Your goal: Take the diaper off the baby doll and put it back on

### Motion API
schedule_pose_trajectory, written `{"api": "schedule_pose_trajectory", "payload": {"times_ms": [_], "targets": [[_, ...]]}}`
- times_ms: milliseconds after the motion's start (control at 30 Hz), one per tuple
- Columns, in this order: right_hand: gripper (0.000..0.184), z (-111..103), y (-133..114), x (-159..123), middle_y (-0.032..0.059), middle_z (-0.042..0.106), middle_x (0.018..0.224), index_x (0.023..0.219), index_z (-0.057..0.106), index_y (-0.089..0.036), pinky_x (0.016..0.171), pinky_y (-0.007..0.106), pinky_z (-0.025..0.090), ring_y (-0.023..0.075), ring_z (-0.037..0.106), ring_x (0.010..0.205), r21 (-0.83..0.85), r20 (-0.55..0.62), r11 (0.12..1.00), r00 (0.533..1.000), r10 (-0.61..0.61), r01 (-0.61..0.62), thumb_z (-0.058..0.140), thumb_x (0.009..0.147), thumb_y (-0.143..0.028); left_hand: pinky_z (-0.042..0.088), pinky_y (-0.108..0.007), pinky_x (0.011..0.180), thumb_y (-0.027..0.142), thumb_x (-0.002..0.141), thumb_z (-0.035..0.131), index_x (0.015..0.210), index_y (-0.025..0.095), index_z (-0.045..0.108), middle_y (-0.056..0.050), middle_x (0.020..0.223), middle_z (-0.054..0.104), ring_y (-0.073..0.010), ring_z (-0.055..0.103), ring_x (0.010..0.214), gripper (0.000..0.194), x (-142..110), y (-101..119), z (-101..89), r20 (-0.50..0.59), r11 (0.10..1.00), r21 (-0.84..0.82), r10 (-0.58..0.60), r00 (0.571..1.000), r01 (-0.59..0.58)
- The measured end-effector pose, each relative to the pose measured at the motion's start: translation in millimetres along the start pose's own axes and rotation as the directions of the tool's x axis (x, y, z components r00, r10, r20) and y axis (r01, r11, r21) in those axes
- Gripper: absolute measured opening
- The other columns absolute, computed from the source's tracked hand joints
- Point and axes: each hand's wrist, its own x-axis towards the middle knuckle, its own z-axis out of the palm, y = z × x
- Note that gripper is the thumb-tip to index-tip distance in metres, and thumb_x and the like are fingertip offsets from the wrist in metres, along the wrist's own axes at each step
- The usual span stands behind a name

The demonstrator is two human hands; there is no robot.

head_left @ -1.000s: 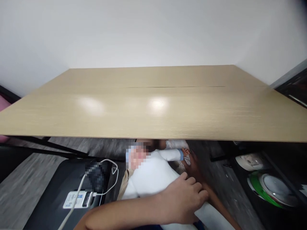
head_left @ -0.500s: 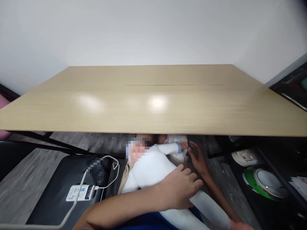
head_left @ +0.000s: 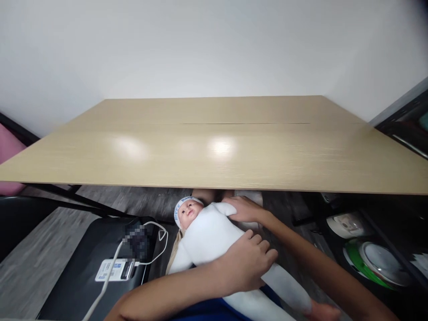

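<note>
A baby doll [head_left: 209,234] in a white suit and a white cap lies on its back across my lap, below the table's front edge. My left hand [head_left: 249,263] rests on the doll's belly and hip, with the fingers curled down over the body. My right hand [head_left: 243,209] reaches in from the lower right and closes over the doll's raised arm near the shoulder. One bare doll foot [head_left: 319,309] shows at the bottom, next to my right forearm. My blue clothing [head_left: 207,310] shows under the doll.
A long light wooden table [head_left: 214,147] fills the middle of the view, against a white wall. At the left, a black seat [head_left: 76,276] carries a power bank [head_left: 113,269] with a white cable. Low black shelves at the right hold a green-rimmed plate [head_left: 374,263] and bowls. A pink thing [head_left: 8,147] sits at the far left.
My right hand has moved left, from beside the doll's hand onto the doll's arm, and now covers it. My left hand has stayed on the doll's body.
</note>
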Motion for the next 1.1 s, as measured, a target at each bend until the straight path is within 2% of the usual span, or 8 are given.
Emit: {"api": "schedule_pose_trajectory", "payload": {"times_ms": [233,467,533,600,700,767,833,1100], "targets": [[0.021,-11.7,-65.7,-0.2,0.0096,0.08,0.109,0.119,0.068,-0.02,0.08,0.031,0.043,0.027,0.075,0.098,-0.073,-0.066,0.997,0.997,-0.026,0.021,0.059,0.101,-0.027,0.047,-0.042,0.084,0.025,0.099,0.069,0.11,0.013,0.066,-0.008,0.098,0.067,-0.0262,0.062,0.092,0.017,-12.7,20.3,-17.9,-0.062,0.98,0.134,-0.136,0.989,0.144],[0.035,-24.4,-84.9,-47.1,0.0029,0.08,0.112,0.122,0.069,-0.022,0.084,0.029,0.052,0.0212,0.073,0.097,0.38,-0.377,0.902,0.925,-0.053,0.206,0.064,0.088,-0.024,0.051,-0.027,0.116,0.026,0.118,0.046,0.14,0.02,0.065,0.0,0.143,0.073,-0.0141,0.063,0.13,0.029,-72.5,25.6,-94.6,-0.312,0.965,-0.155,0.155,0.937,-0.212],[0.034,-24.7,-81.8,-68.2,0.002,0.078,0.102,0.116,0.07,-0.022,0.077,0.029,0.053,0.0206,0.071,0.087,0.472,-0.49,0.852,0.871,0.042,0.225,0.065,0.083,-0.026,0.052,-0.028,0.12,0.024,0.118,0.045,0.129,0.023,0.068,0.003,0.127,0.079,-0.0127,0.067,0.123,0.026,-100.8,20.4,-88.9,-0.543,0.959,-0.187,0.079,0.836,-0.213],[0.031,-24.5,-77.9,-89.0,0.0021,0.076,0.097,0.113,0.07,-0.022,0.073,0.029,0.053,0.0208,0.068,0.083,0.557,-0.588,0.797,0.788,0.18,0.233,0.068,0.083,-0.03,0.059,-0.036,0.111,0.023,0.112,0.057,0.122,0.025,0.066,0.002,0.104,0.078,-0.0158,0.07,0.104,0.014,-129.0,11.4,-70.4,-0.766,0.984,-0.169,-0.093,0.636,-0.06],[0.035,-26.5,-72.8,-108.8,0.0046,0.076,0.099,0.116,0.071,-0.022,0.071,0.031,0.054,0.023,0.068,0.083,0.654,-0.67,0.709,0.637,0.381,0.265,0.073,0.086,-0.04,0.066,-0.045,0.097,0.022,0.09,0.086,0.143,0.029,0.053,-0.007,0.126,0.07,-0.0243,0.071,0.112,0.063,-159.3,-11.0,-44.6,-0.865,0.931,-0.237,-0.332,0.377,0.277],[0.038,-30.8,-68.6,-110.6,0.0053,0.076,0.099,0.114,0.072,-0.022,0.07,0.031,0.055,0.0233,0.066,0.082,0.652,-0.713,0.7,0.55,0.435,0.291,0.074,0.086,-0.047,0.067,-0.048,0.097,0.025,0.085,0.09,0.156,0.029,0.04,-0.015,0.145,0.062,-0.0312,0.071,0.126,0.087,-165.6,-30.4,-40.0,-0.764,0.854,-0.331,-0.492,0.418,0.401],[0.037,-37.9,-61.2,-105.7,0.004,0.076,0.1,0.112,0.071,-0.022,0.071,0.031,0.054,0.0225,0.065,0.082,0.635,-0.733,0.719,0.516,0.443,0.285,0.074,0.085,-0.048,0.065,-0.046,0.1,0.026,0.09,0.083,0.159,0.03,0.039,-0.015,0.147,0.064,-0.0319,0.073,0.127,0.082,-160.1,-50.8,-45.5,-0.575,0.788,-0.406,-0.614,0.542,0.462],[0.044,-77.6,0.7,-114.8,0.0053,0.081,0.115,0.127,0.07,-0.028,0.08,0.038,0.054,0.0325,0.074,0.1,0.245,-0.673,0.937,0.652,0.349,-0.248,0.067,0.092,-0.054,0.058,-0.04,0.095,0.021,0.088,0.072,0.138,0.027,0.058,-0.006,0.137,0.077,-0.0305,0.076,0.119,0.053,-107.2,-121.6,-85.6,-0.308,0.716,-0.509,-0.669,0.676,0.477]]}}
